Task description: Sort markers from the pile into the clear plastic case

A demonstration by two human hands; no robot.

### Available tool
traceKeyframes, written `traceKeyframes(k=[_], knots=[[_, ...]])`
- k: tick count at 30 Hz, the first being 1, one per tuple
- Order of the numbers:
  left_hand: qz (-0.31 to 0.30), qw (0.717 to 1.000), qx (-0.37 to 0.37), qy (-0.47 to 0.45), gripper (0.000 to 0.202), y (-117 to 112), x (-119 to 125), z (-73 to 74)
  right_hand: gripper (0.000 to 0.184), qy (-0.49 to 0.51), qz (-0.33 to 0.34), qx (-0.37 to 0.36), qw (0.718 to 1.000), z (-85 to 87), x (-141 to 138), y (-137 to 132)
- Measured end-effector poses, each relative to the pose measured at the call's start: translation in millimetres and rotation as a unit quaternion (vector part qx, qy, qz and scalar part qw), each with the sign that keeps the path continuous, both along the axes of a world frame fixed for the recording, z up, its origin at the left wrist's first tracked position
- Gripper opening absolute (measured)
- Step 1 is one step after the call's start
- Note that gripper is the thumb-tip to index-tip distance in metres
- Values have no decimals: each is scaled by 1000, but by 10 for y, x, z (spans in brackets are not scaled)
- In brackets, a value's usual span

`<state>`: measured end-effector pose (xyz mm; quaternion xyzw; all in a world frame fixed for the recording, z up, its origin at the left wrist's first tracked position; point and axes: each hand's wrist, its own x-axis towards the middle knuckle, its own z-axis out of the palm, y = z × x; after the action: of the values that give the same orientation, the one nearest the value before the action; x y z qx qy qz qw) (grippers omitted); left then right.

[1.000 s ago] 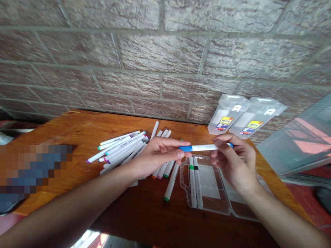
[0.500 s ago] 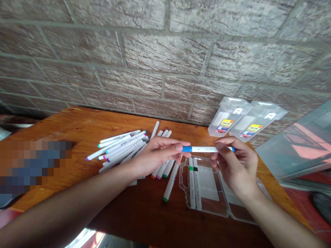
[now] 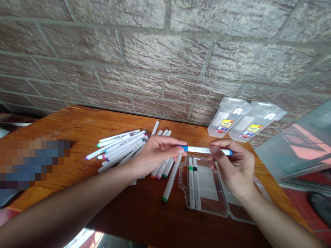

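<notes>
A white marker (image 3: 198, 149) with blue ends is held level between both hands above the table. My left hand (image 3: 161, 151) pinches its blue cap end, while my right hand (image 3: 230, 162) grips the barrel near the other blue end. Below them lies a clear plastic case (image 3: 210, 206), opened out flat. Two markers lie side by side in its left half, a green-banded marker (image 3: 191, 182) and a black-banded marker (image 3: 197, 184). Just left of the case, a green-tipped marker (image 3: 169, 184) rests on the table. My left hand partly hides the other loose markers.
A pile of white markers (image 3: 124, 144) with coloured ends spreads over the wooden table (image 3: 77, 120). Two translucent cases (image 3: 223, 117) with labels stand at the back right by the brick wall (image 3: 144, 82). A blurred-out patch (image 3: 33, 165) covers the left side.
The marker has shifted slightly left and tilted a little, its right end lower. My right hand has moved left along with it, and less of the left blue cap shows.
</notes>
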<state>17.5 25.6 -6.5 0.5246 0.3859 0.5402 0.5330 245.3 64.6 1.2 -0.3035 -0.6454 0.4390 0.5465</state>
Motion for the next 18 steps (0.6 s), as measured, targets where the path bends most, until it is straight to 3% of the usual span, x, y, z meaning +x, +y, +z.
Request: traceKeyframes(k=[7, 18], knots=[[32, 998, 14, 48, 20, -17, 26, 60, 11, -30, -3, 5, 1000, 22, -10, -26], [29, 998, 11, 48, 18, -12, 41, 63, 14, -63, 20, 6, 998, -11, -17, -33]])
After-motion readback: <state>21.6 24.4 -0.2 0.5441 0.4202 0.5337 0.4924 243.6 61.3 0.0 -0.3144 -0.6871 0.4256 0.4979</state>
